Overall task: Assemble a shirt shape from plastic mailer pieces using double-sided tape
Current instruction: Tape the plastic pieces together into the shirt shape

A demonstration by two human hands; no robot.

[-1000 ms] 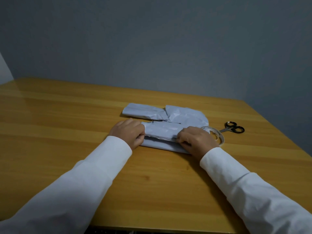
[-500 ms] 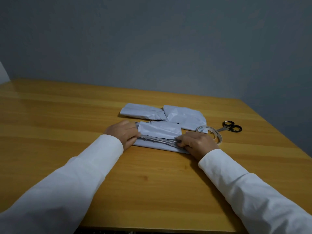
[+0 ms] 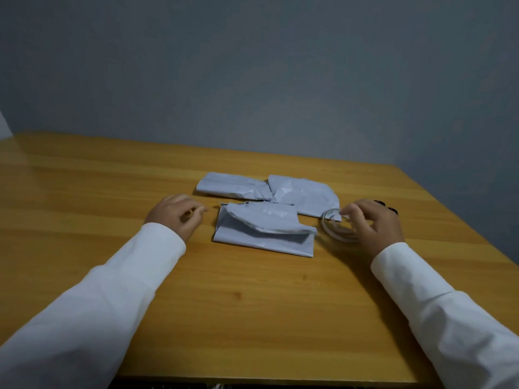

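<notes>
A folded grey mailer piece (image 3: 264,234) lies on the wooden table (image 3: 224,304), its top flap slightly raised. Behind it, two more grey mailer pieces lie side by side, one on the left (image 3: 230,187) and one on the right (image 3: 304,196), meeting in a crumpled join. My left hand (image 3: 175,217) hovers just left of the folded piece with loosely curled fingers and holds nothing that I can see. My right hand (image 3: 373,224) grips the clear ring of double-sided tape (image 3: 335,231), which sits right of the folded piece.
Black scissors (image 3: 392,211) lie behind my right hand, mostly hidden by it. The table's right edge runs close past the scissors. A grey wall stands behind the table.
Both hands have let go of the folded mailer piece and moved apart. The left drew off to the left. The right went right onto the tape roll.
</notes>
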